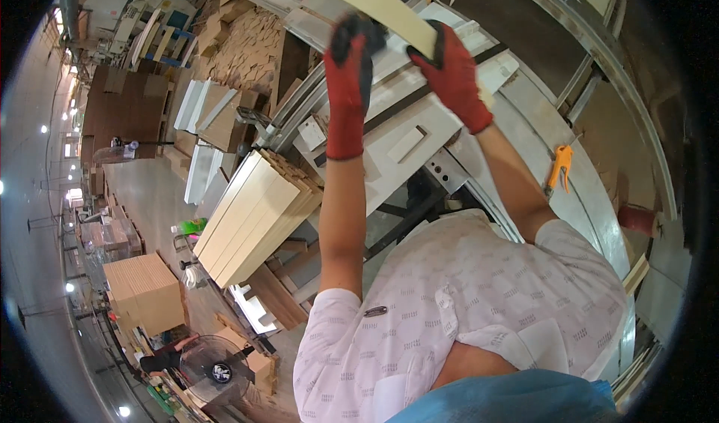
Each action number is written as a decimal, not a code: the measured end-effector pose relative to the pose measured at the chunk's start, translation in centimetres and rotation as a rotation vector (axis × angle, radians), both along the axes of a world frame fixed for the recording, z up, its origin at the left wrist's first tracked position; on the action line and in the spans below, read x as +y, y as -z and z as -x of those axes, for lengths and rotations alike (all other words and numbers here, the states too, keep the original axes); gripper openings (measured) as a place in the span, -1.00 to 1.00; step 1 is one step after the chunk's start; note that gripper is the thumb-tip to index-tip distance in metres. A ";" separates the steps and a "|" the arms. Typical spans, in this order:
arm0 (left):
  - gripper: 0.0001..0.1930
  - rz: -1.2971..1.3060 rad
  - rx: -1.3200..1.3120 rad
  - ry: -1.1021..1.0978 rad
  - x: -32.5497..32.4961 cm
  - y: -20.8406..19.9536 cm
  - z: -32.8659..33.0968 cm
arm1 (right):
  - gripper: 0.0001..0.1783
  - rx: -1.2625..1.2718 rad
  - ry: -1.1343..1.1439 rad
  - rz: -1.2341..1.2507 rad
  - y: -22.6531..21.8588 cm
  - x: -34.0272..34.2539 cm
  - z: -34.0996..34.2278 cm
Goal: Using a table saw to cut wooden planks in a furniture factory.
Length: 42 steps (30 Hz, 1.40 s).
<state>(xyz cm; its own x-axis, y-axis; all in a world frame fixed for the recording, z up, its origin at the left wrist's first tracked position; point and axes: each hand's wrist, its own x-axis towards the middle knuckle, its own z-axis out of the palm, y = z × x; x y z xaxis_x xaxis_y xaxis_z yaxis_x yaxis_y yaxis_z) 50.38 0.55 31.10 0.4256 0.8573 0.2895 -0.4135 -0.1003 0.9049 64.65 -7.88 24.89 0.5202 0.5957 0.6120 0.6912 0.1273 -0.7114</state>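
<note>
A long, pale yellow board (378,5) slants across the top of the head view. Its near end is in my right hand (451,78), which wears a red glove with dark fingers; the thumb is on one side and the fingers wrap round the edge. My left hand (350,71), in a matching glove, is raised left of the board over the white machine table (386,174). Motion smears its fingers, and whether they touch the board cannot be made out. A small pale strip (408,144) lies on the table below both hands.
To the left leans a stack of cream boards (251,217). An orange air blow gun (560,170) rests at the right on the grey machine surface. Metal rails (296,97) run past the table's left side. Farther off stand offcuts (243,48), brown panels (144,292) and a fan (217,370).
</note>
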 end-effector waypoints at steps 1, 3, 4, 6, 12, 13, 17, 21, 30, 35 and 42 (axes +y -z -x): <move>-0.62 -0.067 0.245 -0.019 -0.3 2.4 1.7 | -0.37 -0.007 -0.039 -0.024 1.1 -0.8 -1.4; -0.50 -0.327 0.774 -0.118 -1.2 10.5 5.5 | -0.34 -0.135 0.063 0.122 2.3 -3.0 -3.9; -0.44 -0.521 1.060 -0.206 -2.0 14.6 7.0 | -0.33 -0.177 0.094 0.181 3.3 -3.7 -5.2; -0.40 -0.665 1.502 -0.120 -5.3 18.3 7.8 | -0.31 -0.233 0.113 0.343 4.3 -5.9 -7.7; -0.47 -0.568 1.579 -0.167 -8.6 21.3 7.9 | -0.26 -0.448 0.098 0.663 7.6 -9.3 -14.2; -0.50 -0.420 1.501 -0.086 -8.3 21.0 7.9 | -0.27 -0.470 0.087 0.676 8.0 -9.6 -15.1; -0.65 -0.245 1.199 -0.417 -5.5 19.9 10.0 | -0.29 -0.526 -0.022 0.685 9.0 -7.7 -17.4; -0.63 -0.180 1.132 -0.674 0.4 18.4 14.2 | -0.26 -0.477 -0.217 0.710 10.3 -3.2 -18.1; -0.63 -0.123 1.467 -0.858 4.0 20.9 13.2 | -0.13 -0.566 -0.577 0.913 14.3 6.5 -16.5; -0.58 -0.219 1.613 -0.895 3.2 21.3 12.7 | -0.16 -0.616 -0.663 0.915 14.5 8.8 -17.8; -0.53 -0.546 1.217 -0.840 4.2 20.3 11.6 | -0.17 -0.721 -0.589 0.899 13.5 10.4 -13.5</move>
